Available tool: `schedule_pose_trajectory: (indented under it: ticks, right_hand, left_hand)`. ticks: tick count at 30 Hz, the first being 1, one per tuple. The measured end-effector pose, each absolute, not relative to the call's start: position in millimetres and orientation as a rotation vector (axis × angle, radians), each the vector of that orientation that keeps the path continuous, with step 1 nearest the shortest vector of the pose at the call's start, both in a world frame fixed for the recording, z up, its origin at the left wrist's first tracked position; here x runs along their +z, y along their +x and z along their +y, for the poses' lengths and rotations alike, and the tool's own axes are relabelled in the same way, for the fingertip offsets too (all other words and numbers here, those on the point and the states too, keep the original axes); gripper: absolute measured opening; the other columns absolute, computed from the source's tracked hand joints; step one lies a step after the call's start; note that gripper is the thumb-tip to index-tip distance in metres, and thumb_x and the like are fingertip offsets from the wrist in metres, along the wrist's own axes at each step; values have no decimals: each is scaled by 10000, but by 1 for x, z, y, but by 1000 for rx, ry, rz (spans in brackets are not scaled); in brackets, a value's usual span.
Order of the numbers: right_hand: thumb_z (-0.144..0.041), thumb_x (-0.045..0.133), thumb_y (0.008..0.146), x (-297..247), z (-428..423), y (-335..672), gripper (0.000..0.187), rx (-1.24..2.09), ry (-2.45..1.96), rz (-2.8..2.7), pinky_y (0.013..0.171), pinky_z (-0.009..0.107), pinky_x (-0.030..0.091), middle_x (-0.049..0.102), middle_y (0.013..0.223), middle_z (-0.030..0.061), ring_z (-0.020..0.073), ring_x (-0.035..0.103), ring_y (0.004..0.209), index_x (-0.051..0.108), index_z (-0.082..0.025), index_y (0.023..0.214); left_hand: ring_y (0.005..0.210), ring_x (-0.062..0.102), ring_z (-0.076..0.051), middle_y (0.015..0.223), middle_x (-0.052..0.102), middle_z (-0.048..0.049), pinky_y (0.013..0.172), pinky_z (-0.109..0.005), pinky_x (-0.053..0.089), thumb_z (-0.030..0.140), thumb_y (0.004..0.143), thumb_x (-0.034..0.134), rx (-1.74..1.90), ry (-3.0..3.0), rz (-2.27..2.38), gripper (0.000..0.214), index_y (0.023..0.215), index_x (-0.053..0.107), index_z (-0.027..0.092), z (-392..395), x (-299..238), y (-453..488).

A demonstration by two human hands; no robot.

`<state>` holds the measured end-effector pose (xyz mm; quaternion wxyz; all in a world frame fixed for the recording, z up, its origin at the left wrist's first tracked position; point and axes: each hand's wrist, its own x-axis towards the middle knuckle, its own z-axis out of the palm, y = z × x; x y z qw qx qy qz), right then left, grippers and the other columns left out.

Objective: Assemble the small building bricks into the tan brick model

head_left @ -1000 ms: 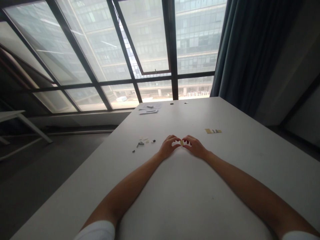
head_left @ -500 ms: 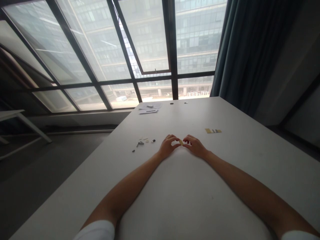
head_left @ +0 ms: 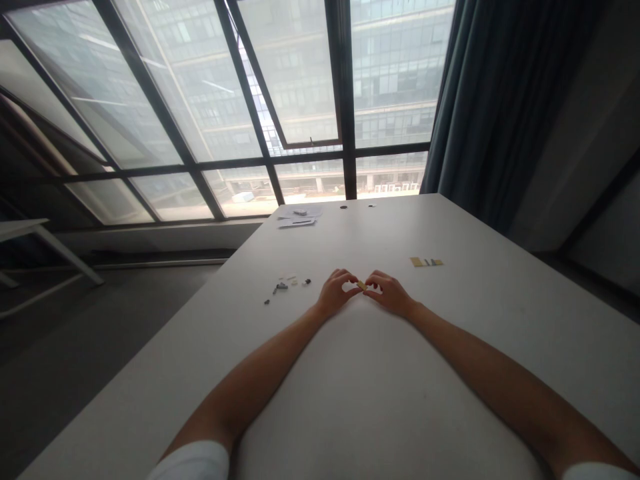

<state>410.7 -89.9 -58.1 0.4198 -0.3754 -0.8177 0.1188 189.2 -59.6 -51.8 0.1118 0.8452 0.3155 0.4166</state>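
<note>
Between my two hands, just above the white table, is a small flat yellow piece. My left hand pinches its left side between thumb and fingers. The fingertips of my right hand close on its right side. The piece is too small in view for its exact kind to show. To the left of my left hand lies a loose group of small parts, among them a dark grey piece, a black-and-white piece and a tiny dark piece.
Beyond my right hand lies a yellow strip with grey bands across it. White papers rest at the table's far left corner. A dark round object and a small white item sit near the far edge, before the windows.
The yellow piece has tilted between my fingers and now lies flatter. My hands have barely shifted. The parts on the table stay where they were.
</note>
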Motion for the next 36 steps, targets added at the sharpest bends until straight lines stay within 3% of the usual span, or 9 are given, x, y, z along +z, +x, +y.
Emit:
schedule_pose_trajectory:
  ticks: [20, 28, 36]
  right_hand:
    - [-246, 686, 915, -58, -92, 408, 41, 212, -1020, -2039, 714, 251, 443, 627, 905, 4, 135, 580, 740, 666, -211, 924]
    - [-283, 626, 955, -56, -87, 414, 99, -131, -1486, -1756, 705, 270, 398, 652, 933, 37, 180, 591, 810, 656, -191, 933]
    - [-301, 582, 958, -49, -84, 432, 168, -281, -1849, -1641, 854, 355, 365, 666, 1004, 97, 263, 556, 1000, 685, -169, 969]
  left_hand:
    - [882, 593, -184, 882, 671, -38, 752, -300, 509, 358, 902, 713, 1237, 2465, 1006, 143, 918, 712, 216, -60, -52, 188]
    - [894, 593, -184, 879, 665, -44, 756, -299, 503, 321, 955, 630, 1219, 2461, 1032, 139, 910, 710, 217, -57, -52, 187]
    - [879, 581, -177, 861, 660, -42, 745, -283, 487, 306, 985, 570, 1233, 2442, 1037, 194, 890, 706, 207, -58, -53, 188]
